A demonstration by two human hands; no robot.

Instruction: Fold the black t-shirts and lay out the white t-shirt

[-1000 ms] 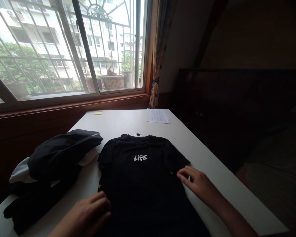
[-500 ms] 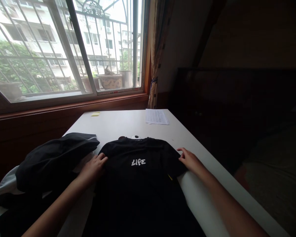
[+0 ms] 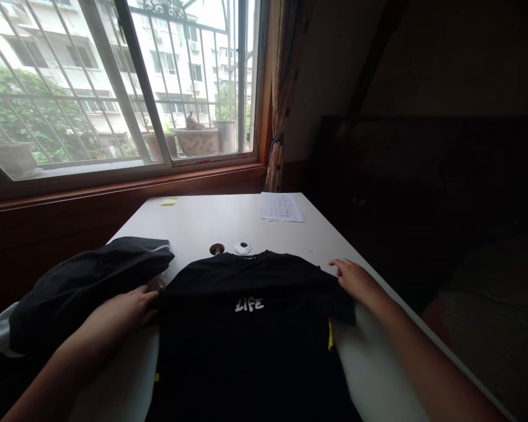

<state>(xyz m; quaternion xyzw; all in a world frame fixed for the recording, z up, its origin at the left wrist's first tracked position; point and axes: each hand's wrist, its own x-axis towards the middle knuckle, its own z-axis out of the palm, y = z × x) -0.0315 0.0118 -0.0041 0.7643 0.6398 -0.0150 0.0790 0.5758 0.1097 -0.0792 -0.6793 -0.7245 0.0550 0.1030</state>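
While the white bench (image 3: 193,220) stretches out in front of you, the black shirt (image 3: 250,351) lies spread on it between your two grips, and that is the relation that counts. Its long axis runs away from you: the collar (image 3: 253,256) is at the far end, and the lower part passes out of view on your side. Left of the shirt sits a heap of dark clothes (image 3: 83,281), partly covered by your left forearm. From your left grip (image 3: 138,305) the shirt lies to the right; from your right grip (image 3: 354,278) it lies to the left and nearer to you. Neither is plainly closer, since each is beside a sleeve. Your left fingers are bent and your right ones loosely curled, one reaching forward; you cannot tell from this view whether either has cloth pinched. Well beyond the shirt's collar rest some paper sheets (image 3: 282,207). White lettering (image 3: 249,305) marks the shirt below its collar, and just past that collar are a white disc (image 3: 243,248) and a round hole (image 3: 217,249).
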